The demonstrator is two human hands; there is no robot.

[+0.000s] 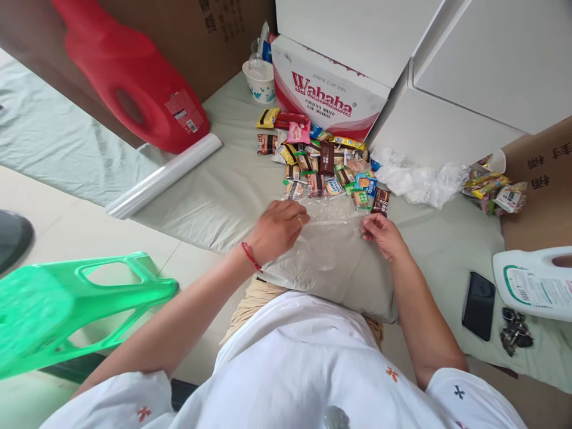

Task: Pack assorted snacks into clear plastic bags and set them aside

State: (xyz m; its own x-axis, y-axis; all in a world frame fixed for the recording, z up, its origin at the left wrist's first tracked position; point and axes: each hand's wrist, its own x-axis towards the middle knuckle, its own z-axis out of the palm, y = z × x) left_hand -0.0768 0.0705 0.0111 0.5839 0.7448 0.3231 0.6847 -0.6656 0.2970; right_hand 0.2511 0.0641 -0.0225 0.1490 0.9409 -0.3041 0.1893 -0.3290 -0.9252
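Clear plastic (330, 235) at near edge of surface (243, 170).
Left hand (280, 227) curls over it, grip unclear; right hand (385, 236) pinches it; far-edge paper cup (261, 89) holds packaging (256, 67).

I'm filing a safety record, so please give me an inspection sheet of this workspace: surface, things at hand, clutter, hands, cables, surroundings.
Surface: pale green cloth, wrinkled
Things at hand: clear plastic, between the hands; wrapped snacks, heaped beyond it
Clutter: plastic roll; red jug; crumpled plastic; phone; white bottle
Hands: left hand on the clear plastic, grip unclear; right hand pinching its edge
Cables: nothing seen
Surroundings: Wahaha box behind the snacks; green stool on the left
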